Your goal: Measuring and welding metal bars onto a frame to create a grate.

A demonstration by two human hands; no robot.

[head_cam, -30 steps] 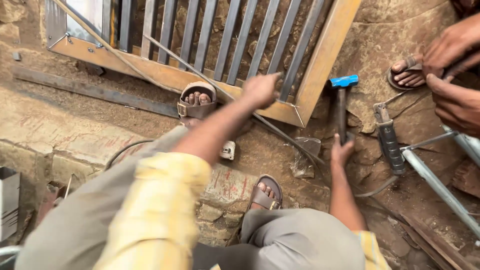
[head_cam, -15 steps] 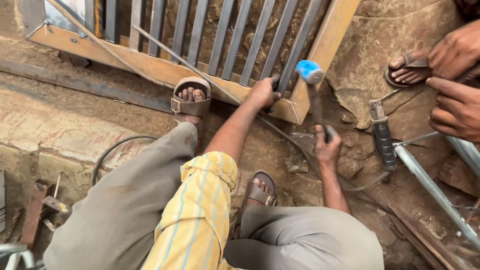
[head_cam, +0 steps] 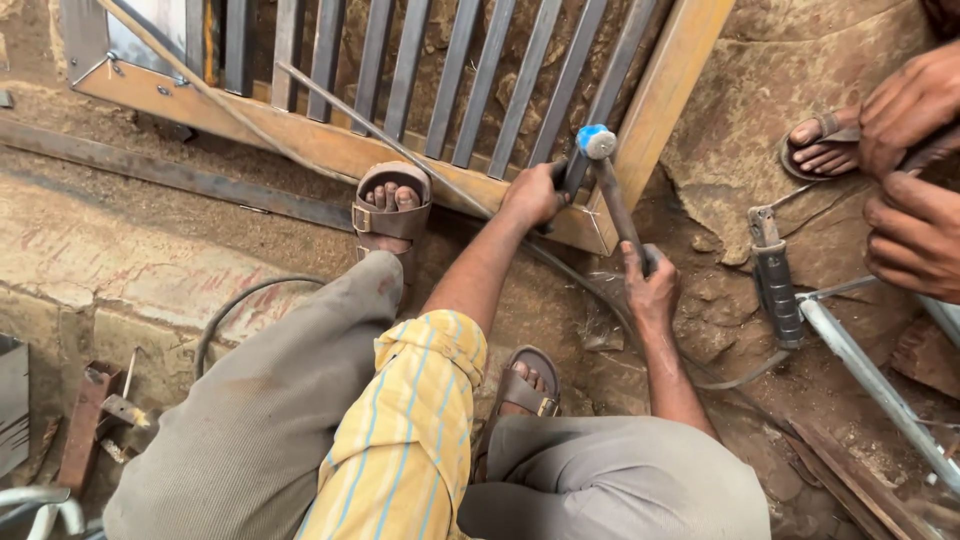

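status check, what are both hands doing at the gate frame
Right hand grips hammer, blue head raised. Left hand holds dark tool against metal frame. Another person's hands nearby, apart.

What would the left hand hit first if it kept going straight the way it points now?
The left hand points up the frame at the lower rail of the metal grille, where the upright bars meet it. It already looks on or against that rail, just left of the hammer head; depth is unclear.

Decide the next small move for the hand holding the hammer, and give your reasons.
Probably a short downward tap onto the chisel. The right hand grips the handle with the blue-headed hammer raised right above it, while the left hand steadies that tool against the corner of the metal frame.
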